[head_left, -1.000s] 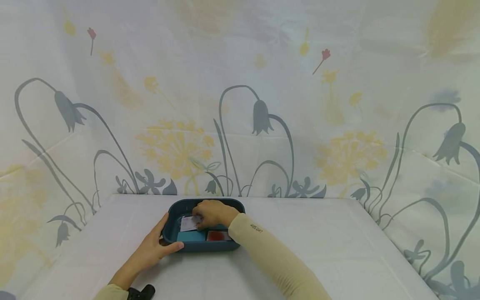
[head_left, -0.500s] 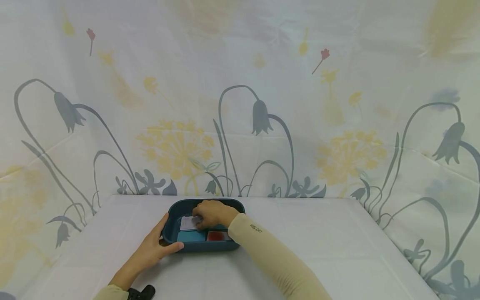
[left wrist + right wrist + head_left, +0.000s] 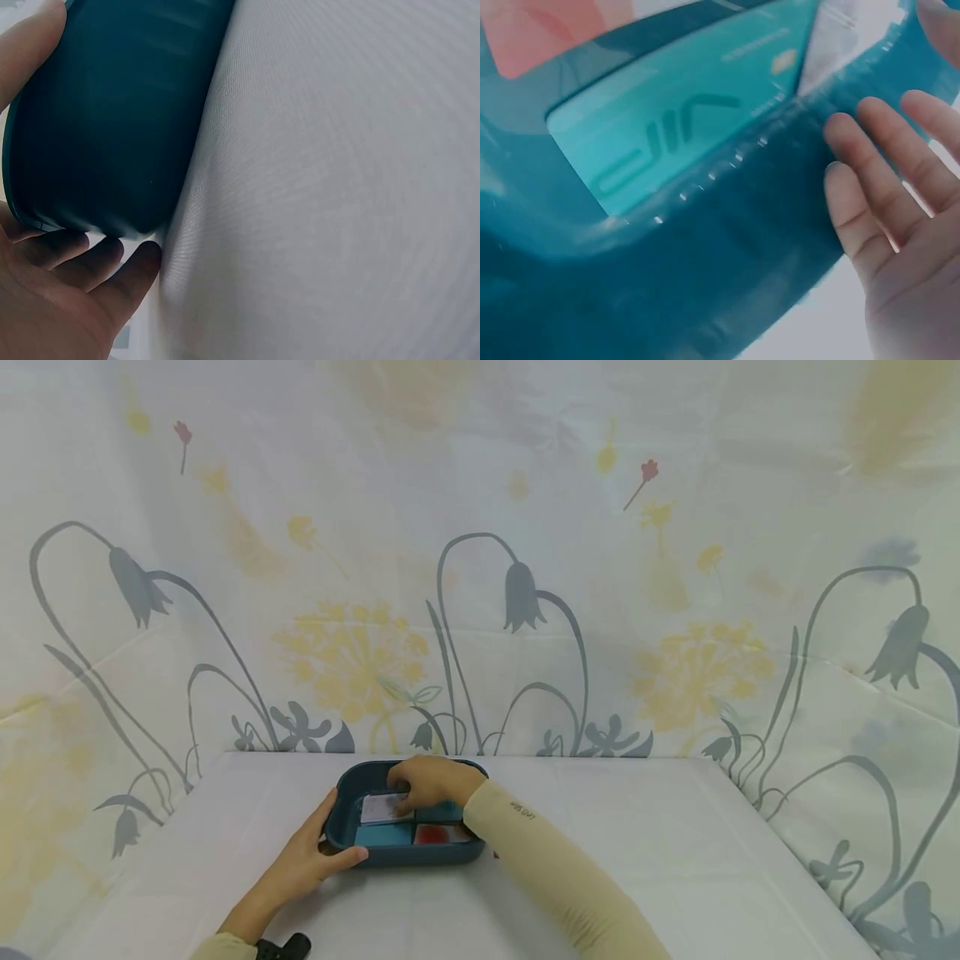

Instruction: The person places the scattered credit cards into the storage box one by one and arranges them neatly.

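Observation:
A dark teal plastic tray [image 3: 420, 856] stands on the white table. My left hand [image 3: 300, 858] grips its left end, thumb at the front wall and fingers round the side. Inside lie cards in two rows: a white card [image 3: 375, 808] at back left, a blue card [image 3: 384, 835] at front left, a red-and-white card [image 3: 432, 834] at front right. At back right lies a teal VIP card [image 3: 682, 112] with a chip, partly hidden in the head view by my right hand [image 3: 435, 781]. That hand hovers over the tray's back wall, fingers relaxed, holding nothing.
White cloth covers the table [image 3: 712, 860] around the tray. Behind it hangs a flower-printed curtain [image 3: 480, 610] that meets the table's back edge. A black strap [image 3: 283, 947] shows at my left wrist.
My right hand has risen a little and shifted right, off the cards, so the teal card at back right now shows. My left hand and the tray stay nearly in place.

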A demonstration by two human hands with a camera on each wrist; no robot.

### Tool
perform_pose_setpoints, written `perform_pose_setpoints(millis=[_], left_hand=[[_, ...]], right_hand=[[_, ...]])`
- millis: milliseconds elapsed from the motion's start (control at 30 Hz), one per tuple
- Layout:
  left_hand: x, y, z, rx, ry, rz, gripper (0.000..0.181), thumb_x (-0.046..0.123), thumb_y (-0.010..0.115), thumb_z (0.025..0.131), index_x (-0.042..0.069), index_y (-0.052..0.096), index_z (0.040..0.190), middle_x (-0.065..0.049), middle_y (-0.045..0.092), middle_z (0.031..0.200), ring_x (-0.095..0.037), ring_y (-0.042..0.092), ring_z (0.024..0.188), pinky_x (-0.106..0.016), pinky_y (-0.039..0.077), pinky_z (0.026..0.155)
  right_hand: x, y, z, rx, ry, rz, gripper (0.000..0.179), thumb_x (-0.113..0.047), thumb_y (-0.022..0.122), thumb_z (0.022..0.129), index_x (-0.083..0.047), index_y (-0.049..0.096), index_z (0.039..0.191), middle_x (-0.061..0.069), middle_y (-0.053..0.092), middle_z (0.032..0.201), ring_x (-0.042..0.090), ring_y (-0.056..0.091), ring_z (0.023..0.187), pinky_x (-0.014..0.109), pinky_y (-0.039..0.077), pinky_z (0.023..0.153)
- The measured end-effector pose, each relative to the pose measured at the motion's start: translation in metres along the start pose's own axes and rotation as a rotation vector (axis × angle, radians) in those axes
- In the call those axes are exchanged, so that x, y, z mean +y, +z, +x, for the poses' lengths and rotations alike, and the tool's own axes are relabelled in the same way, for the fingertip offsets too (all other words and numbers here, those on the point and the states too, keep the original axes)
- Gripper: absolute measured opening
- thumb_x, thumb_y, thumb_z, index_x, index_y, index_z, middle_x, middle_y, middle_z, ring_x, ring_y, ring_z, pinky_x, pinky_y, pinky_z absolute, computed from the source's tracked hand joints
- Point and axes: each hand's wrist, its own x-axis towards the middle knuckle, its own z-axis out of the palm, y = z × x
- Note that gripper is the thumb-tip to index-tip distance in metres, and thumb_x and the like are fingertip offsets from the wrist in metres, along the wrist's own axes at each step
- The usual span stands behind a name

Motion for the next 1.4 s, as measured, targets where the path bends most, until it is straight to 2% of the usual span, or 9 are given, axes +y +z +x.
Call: perform_pose_setpoints(millis=[167,300,500,667,933,1200,1400], left_hand=[[0.000,0.000,0.000,-0.013,-0.028,-0.009,0.111,0.044,0.075,0.079,0.003,0.004,0.153,-0.023,0.009,0.157,-0.047,0.024,0.137,-0.059,0.026,0.106],[0.001,-0.001,0.000,-0.010,-0.017,-0.003,0.110,0.044,0.075,0.080,0.003,0.004,0.153,-0.024,0.010,0.156,-0.047,0.026,0.136,-0.059,0.027,0.106],[0.002,0.000,0.000,-0.004,0.004,-0.006,0.110,0.043,0.076,0.080,0.002,0.005,0.153,-0.024,0.011,0.156,-0.047,0.028,0.135,-0.059,0.028,0.106],[0.004,0.000,0.000,-0.004,-0.019,0.003,0.110,0.043,0.076,0.080,0.002,0.005,0.153,-0.024,0.011,0.156,-0.047,0.027,0.136,-0.060,0.026,0.106],[0.006,0.000,0.000,0.001,-0.039,0.033,0.111,0.044,0.076,0.079,0.001,0.005,0.153,-0.025,0.011,0.156,-0.047,0.024,0.137,-0.062,0.023,0.106],[0.004,0.000,0.001,-0.003,-0.031,0.028,0.110,0.044,0.075,0.080,0.002,0.004,0.153,-0.024,0.010,0.156,-0.047,0.023,0.138,-0.062,0.023,0.107],[0.004,0.000,0.001,-0.011,-0.047,0.026,0.110,0.044,0.075,0.080,0.003,0.003,0.153,-0.024,0.009,0.157,-0.046,0.022,0.138,-0.062,0.022,0.107]], right_hand=[[-0.003,-0.012,-0.007,0.004,0.014,-0.030,0.050,-0.043,0.071,0.085,-0.019,0.060,0.128,-0.007,0.062,0.112,0.008,0.057,0.098,0.027,0.048,0.084],[-0.005,-0.020,-0.014,0.013,0.022,-0.054,0.050,-0.044,0.069,0.086,-0.019,0.060,0.129,-0.007,0.062,0.113,0.008,0.057,0.099,0.027,0.048,0.085],[-0.004,-0.028,-0.031,0.025,0.049,-0.086,0.052,-0.049,0.064,0.088,-0.020,0.058,0.131,-0.008,0.061,0.119,0.008,0.057,0.103,0.030,0.048,0.087],[0.001,-0.032,-0.048,0.051,0.056,-0.113,0.054,-0.052,0.062,0.088,-0.020,0.057,0.132,-0.007,0.061,0.122,0.010,0.057,0.107,0.032,0.047,0.090],[0.013,-0.034,-0.076,0.076,0.085,-0.120,0.057,-0.054,0.059,0.089,-0.020,0.055,0.135,-0.005,0.056,0.131,0.013,0.053,0.118,0.035,0.043,0.098],[0.028,-0.029,-0.104,0.171,0.068,-0.097,0.055,-0.050,0.061,0.090,-0.015,0.059,0.131,-0.002,0.059,0.126,0.016,0.055,0.114,0.037,0.045,0.095],[0.038,-0.022,-0.123,0.240,0.079,-0.075,0.053,-0.048,0.061,0.090,-0.013,0.060,0.129,0.001,0.061,0.124,0.018,0.055,0.114,0.037,0.045,0.097]])
